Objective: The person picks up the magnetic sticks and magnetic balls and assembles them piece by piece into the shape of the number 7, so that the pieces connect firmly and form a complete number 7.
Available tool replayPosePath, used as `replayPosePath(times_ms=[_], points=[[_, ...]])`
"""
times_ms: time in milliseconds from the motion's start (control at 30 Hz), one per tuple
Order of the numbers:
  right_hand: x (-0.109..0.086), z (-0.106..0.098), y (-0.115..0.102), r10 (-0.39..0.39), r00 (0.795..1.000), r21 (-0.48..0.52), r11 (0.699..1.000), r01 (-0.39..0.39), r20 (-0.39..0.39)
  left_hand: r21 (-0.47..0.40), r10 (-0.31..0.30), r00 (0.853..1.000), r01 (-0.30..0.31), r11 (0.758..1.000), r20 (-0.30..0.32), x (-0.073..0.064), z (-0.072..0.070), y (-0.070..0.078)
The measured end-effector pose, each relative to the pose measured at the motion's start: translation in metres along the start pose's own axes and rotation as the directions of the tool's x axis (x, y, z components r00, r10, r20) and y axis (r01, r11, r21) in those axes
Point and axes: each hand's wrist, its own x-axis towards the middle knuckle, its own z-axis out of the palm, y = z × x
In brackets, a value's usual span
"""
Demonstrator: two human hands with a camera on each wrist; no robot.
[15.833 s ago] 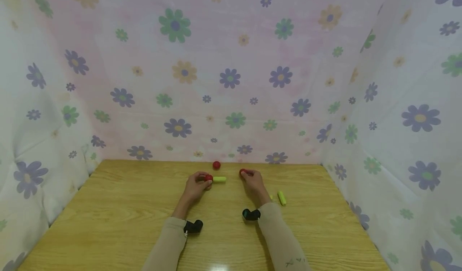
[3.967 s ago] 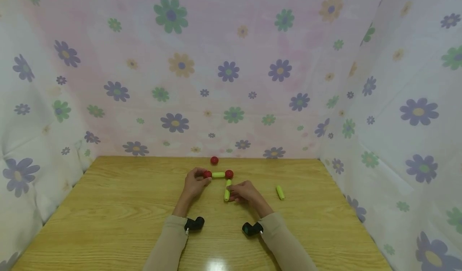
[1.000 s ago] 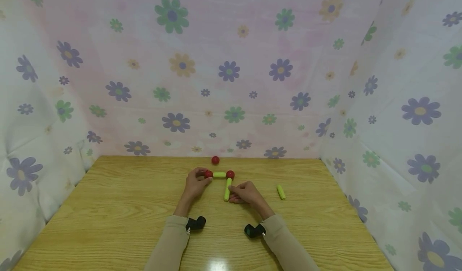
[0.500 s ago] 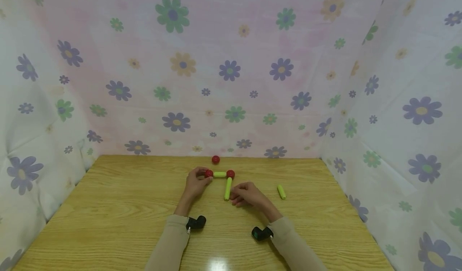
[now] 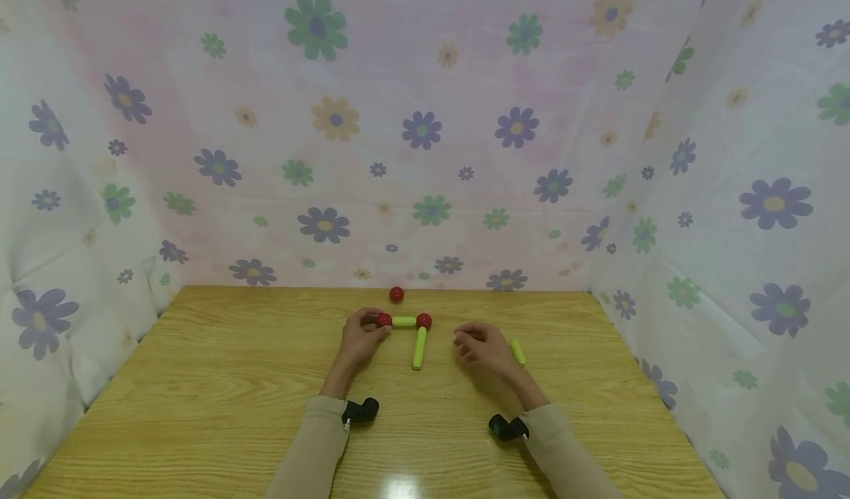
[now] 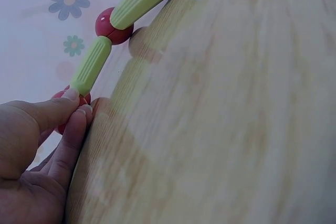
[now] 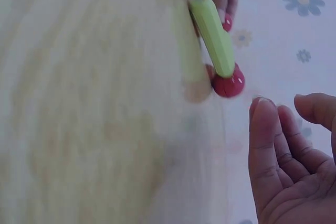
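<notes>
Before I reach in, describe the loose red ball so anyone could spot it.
Follow the wood-grain table to its far edge, below the flowered backdrop. Near there sits a shiny red ball; unlike the other two red balls, it has no yellow-green stick attached.

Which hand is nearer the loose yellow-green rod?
Right. The right hand is just left of the loose yellow-green rod, holding nothing. The left hand is much farther left, pinching the leftmost red ball.
</notes>
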Motion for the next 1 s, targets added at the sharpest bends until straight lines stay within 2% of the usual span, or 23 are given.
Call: replayPosePath(times_ms=[300, 600, 800, 900, 1000], points=[[-0.007, -0.043, 0.003, -0.024, 0.984, -0.059, 0.998, 0.014, -0.174, 0.004, -0.009, 1.0, 0.009, 1.0, 0.0, 0.001, 0.0, 0.001], [-0.017, -0.07, 0.014, 0.025, 0.953, -0.078, 0.996, -0.051, -0.301, 0.018, -0.024, 1.0, 0.024, 1.0, -0.008, 0.0, 0.001, 0.0], [-0.025, -0.081, 0.017, 0.045, 0.943, -0.152, 0.983, -0.1, -0.329, 0.022, -0.022, 1.0, 0.022, 1.0, -0.008, -0.001, 0.001, 0.0], [-0.027, -0.084, 0.02, 0.055, 0.944, -0.241, 0.961, -0.139, -0.327, 0.018, -0.017, 1.0, 0.017, 1.0, -0.009, -0.001, 0.0, 0.001], [-0.028, -0.088, 0.023, 0.083, 0.948, -0.286, 0.942, -0.176, -0.308, 0.014, -0.021, 1.0, 0.021, 1.0, -0.01, -0.001, 0.0, 0.002]])
